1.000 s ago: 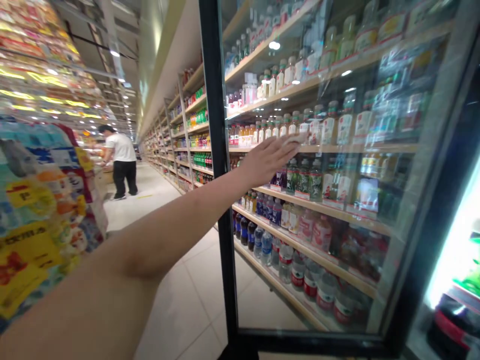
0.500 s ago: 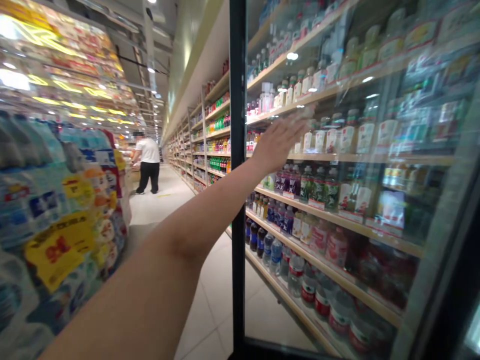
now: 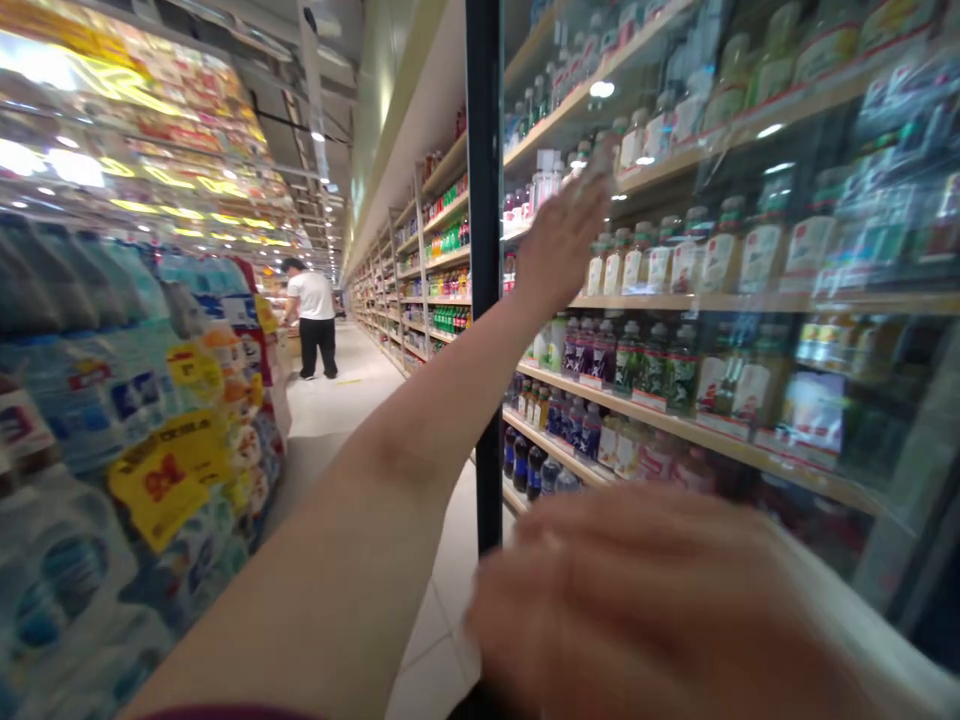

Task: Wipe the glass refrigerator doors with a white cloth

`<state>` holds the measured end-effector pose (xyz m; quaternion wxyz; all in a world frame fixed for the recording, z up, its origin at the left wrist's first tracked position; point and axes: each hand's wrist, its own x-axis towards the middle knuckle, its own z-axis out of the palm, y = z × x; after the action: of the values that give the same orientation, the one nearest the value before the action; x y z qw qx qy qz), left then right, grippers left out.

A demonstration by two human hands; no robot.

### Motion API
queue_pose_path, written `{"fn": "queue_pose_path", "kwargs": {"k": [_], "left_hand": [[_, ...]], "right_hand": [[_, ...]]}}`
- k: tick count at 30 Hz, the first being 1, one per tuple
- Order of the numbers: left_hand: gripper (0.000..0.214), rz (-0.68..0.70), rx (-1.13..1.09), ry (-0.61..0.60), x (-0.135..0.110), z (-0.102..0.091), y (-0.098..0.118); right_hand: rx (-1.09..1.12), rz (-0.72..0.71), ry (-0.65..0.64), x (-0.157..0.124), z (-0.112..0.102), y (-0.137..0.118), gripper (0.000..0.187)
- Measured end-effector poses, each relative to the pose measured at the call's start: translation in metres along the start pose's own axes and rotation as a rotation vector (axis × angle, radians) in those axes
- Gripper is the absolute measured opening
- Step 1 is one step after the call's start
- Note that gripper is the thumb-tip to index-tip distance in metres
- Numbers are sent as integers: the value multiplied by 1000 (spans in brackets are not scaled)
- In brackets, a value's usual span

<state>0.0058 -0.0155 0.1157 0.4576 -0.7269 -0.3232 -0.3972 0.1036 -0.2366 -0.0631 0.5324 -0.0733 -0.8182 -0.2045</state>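
My left hand [image 3: 566,235] is stretched out at the end of a straight arm, its fingers extended over the glass door [image 3: 750,395]. I cannot tell whether its fingertips touch the glass. The forearm crosses in front of the door's dark frame [image 3: 486,100]. Low and close to the camera, my right hand [image 3: 660,600] appears smeared by motion and covers the lower door. Its fingers point left toward the frame, and whether they hold anything is unclear. Through the glass, bottles with white labels [image 3: 720,255] and purple drink bottles [image 3: 589,345] stand on wooden shelves.
Stacked packs of bottled drinks [image 3: 82,360] rise on the left, with a yellow price sign [image 3: 172,475]. Between them and the long shelving [image 3: 442,220] runs a tiled aisle [image 3: 360,365]. A person in a white top [image 3: 311,310] stands further down it.
My right hand has come into view at the lower right. My left hand has risen slightly against the glass door, its fingers now angled more upward. The whole view has shifted a little.
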Motion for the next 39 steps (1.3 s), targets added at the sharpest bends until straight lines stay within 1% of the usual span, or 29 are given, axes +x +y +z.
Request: {"fn": "queue_pose_path", "kwargs": {"k": [1, 2, 4, 6, 7, 8, 9, 10, 11, 14, 15, 16, 17, 20, 21, 22, 23, 25, 26, 27, 28, 29, 30, 32, 33, 34, 35, 38, 39], "left_hand": [[69, -97, 1, 34, 4, -1, -8], [68, -153, 12, 54, 4, -1, -11], [68, -132, 46, 44, -10, 2, -9], [68, 61, 55, -21, -33, 5, 2], [67, 214, 48, -70, -43, 7, 6], [66, 378, 38, -122, -49, 7, 8], [66, 465, 30, -144, -51, 7, 8], [66, 479, 24, -141, -48, 7, 4], [66, 403, 21, -109, -42, 6, -1], [66, -49, 18, 55, -22, 5, -11], [66, -121, 15, 84, -21, 6, -9], [66, -122, 11, 92, -24, 8, -4], [66, -42, 2, 71, -30, 11, 3], [60, 447, -37, -98, -49, 17, 18], [58, 531, -42, -126, -50, 17, 18], [59, 514, -39, -115, -48, 16, 14], [61, 412, -32, -71, -43, 16, 8], [64, 86, -12, 69, -31, 15, -3], [65, -33, -2, 127, -28, 16, -5], [65, -84, 6, 163, -29, 18, -4], [65, -72, 13, 179, -32, 20, 1], [64, 23, 17, 165, -39, 22, 7], [63, 171, 16, 124, -46, 24, 14], [58, 573, 7, -18, -57, 25, 23], [56, 706, 8, -84, -58, 24, 23], [56, 754, 15, -122, -55, 22, 20], [57, 695, 25, -120, -49, 19, 15], [65, 129, 44, 78, -28, 15, 3], [65, -13, 44, 131, -25, 14, 2]], "right_hand": [[-140, 93, -110, 10, -10, 25, 29], [-309, 191, -143, 17, -24, 55, 29], [-604, 304, -39, 22, -54, 119, 37], [-807, 442, 85, 18, -81, 178, 50], [-883, 513, 101, 15, -91, 201, 56], [-928, 579, 89, 11, -97, 219, 62], [-961, 631, 68, 7, -101, 232, 67], [-981, 665, 42, 3, -101, 241, 72], [-997, 679, 26, -1, -100, 247, 75], [-1045, 640, 56, -10, -92, 251, 76], [-1054, 618, 73, -13, -90, 251, 74], [-1057, 595, 87, -16, -89, 252, 72], [-1058, 572, 99, -18, -88, 253, 71], [-1055, 510, 132, -24, -90, 259, 67], [-1057, 496, 148, -25, -90, 261, 66], [-1060, 486, 163, -26, -91, 262, 65], [-1061, 478, 174, -27, -91, 264, 65], [-1058, 466, 188, -27, -90, 264, 65], [-1056, 463, 194, -27, -90, 264, 65], [-1053, 461, 199, -27, -89, 263, 65], [-1050, 460, 205, -27, -89, 263, 64], [-1048, 461, 214, -27, -88, 262, 64], [-1047, 463, 222, -27, -87, 262, 63], [-1044, 462, 234, -27, -87, 262, 62], [-1042, 460, 240, -27, -86, 263, 61], [-1041, 454, 248, -27, -86, 263, 61], [-1040, 448, 256, -28, -86, 264, 61], [-1038, 437, 268, -28, -86, 265, 60], [-1036, 438, 272, -28, -86, 265, 60]]}}
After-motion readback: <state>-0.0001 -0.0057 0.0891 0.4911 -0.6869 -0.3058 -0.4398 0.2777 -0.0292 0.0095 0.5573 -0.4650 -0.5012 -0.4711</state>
